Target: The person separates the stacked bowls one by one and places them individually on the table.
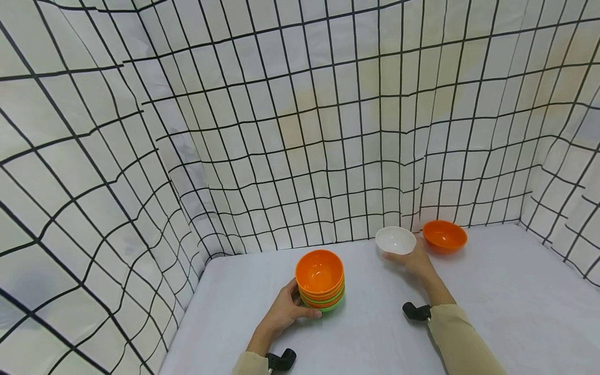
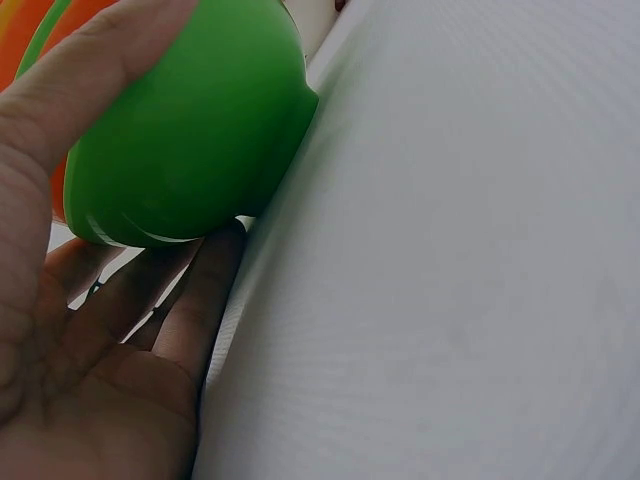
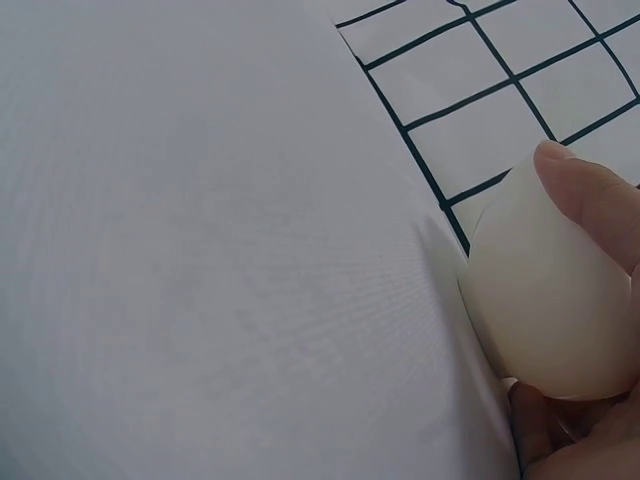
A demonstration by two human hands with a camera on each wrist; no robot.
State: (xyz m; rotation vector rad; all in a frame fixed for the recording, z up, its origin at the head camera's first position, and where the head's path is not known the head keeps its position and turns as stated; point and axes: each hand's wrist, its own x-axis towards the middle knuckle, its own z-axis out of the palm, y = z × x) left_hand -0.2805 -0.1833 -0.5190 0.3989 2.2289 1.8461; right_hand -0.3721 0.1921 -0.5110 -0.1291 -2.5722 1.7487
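Observation:
A stack of nested bowls (image 1: pixel 320 273), orange on top with yellow, orange and green rims below, stands on the white table. My left hand (image 1: pixel 287 311) curves round the left side of this stack, thumb in front. In the left wrist view the green bowl (image 2: pixel 190 120) at the bottom sits between thumb and fingers, its foot at the tabletop. Farther back to the right, my right hand (image 1: pixel 414 260) grips a white bowl (image 1: pixel 395 240), thumb on its near side. The right wrist view shows the white bowl (image 3: pixel 550 290) between thumb and fingers, close to the table surface.
An orange bowl (image 1: pixel 444 236) stands just right of the white one, near the back edge of the table (image 1: pixel 375 333). White sheeting with a black grid (image 1: pixel 328 130) rises behind the table and along both sides. Each wrist wears a black camera (image 1: pixel 416 311).

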